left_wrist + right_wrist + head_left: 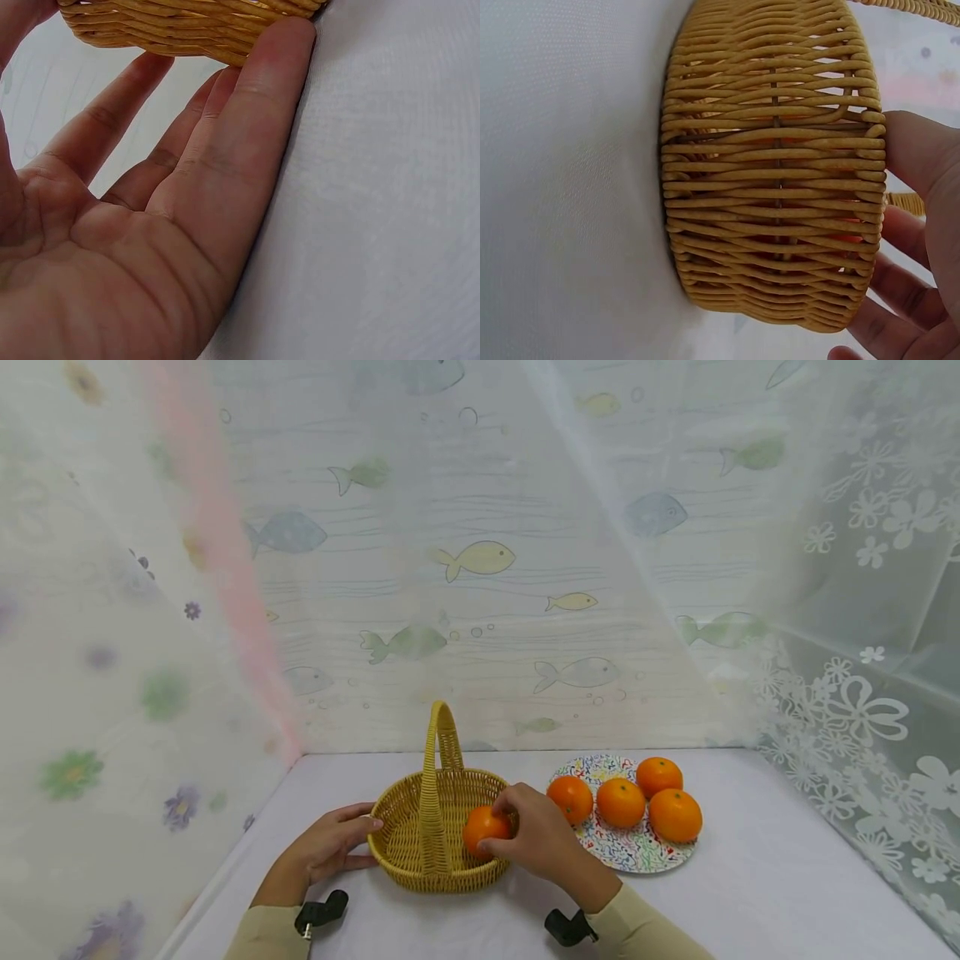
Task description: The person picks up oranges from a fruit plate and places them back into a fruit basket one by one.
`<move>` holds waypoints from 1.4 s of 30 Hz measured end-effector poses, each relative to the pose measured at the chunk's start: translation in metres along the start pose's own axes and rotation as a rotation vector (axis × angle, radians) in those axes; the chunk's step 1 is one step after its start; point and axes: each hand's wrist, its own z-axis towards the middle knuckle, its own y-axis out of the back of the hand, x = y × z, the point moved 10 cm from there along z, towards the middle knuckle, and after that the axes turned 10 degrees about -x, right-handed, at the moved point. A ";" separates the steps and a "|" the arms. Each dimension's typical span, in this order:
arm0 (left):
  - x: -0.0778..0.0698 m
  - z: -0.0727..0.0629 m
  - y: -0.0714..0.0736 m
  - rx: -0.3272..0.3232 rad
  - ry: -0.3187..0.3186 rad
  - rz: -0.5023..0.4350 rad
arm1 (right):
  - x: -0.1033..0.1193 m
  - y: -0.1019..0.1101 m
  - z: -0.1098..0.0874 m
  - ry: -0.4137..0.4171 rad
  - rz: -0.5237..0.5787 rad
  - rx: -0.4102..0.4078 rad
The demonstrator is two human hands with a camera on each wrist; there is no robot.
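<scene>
A yellow wicker basket (pixel 442 881) with a tall arched handle (pixel 431 785) stands on the white cloth. At its left side, my left hand (pixel 330 843) holds the rim, thumb over the edge and fingers along the outer wall. In the left wrist view those fingers (pixel 259 97) reach under the woven side. My right hand (pixel 540 835) dips over the basket's right rim and grips an orange (pixel 480 831) inside, between thumb and fingers. From the right wrist view the basket wall (pixel 772 172) hides most of that orange; bits of it glow through the weave.
To the right, a round plate with a colourful squiggle pattern (pixel 637 856) bears several oranges (pixel 621 802). A fish-print curtain (pixel 480 610) hangs behind the table, with sheer flowered curtains (pixel 862 760) at the sides. Black wrist cameras (pixel 322 910) sit on both wrists.
</scene>
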 end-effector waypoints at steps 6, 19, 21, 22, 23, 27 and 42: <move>0.000 0.000 0.000 0.002 0.006 -0.001 | 0.002 0.006 0.004 0.034 0.036 -0.015; -0.001 -0.001 -0.001 0.010 -0.002 0.004 | -0.018 0.034 0.014 -0.034 0.020 -0.079; -0.001 -0.001 -0.001 0.011 -0.001 0.003 | -0.022 0.040 0.016 -0.046 0.006 -0.096; -0.001 -0.001 -0.001 0.012 -0.002 0.004 | -0.024 0.043 0.016 -0.052 -0.005 -0.107; -0.001 -0.001 -0.001 0.013 -0.002 0.003 | -0.027 0.046 0.017 -0.059 -0.017 -0.115; -0.002 -0.002 -0.002 0.017 -0.006 0.007 | -0.045 0.052 0.020 -0.130 -0.048 -0.119; 0.000 0.000 -0.001 -0.004 0.003 0.012 | -0.088 0.067 0.017 -0.320 -0.057 -0.004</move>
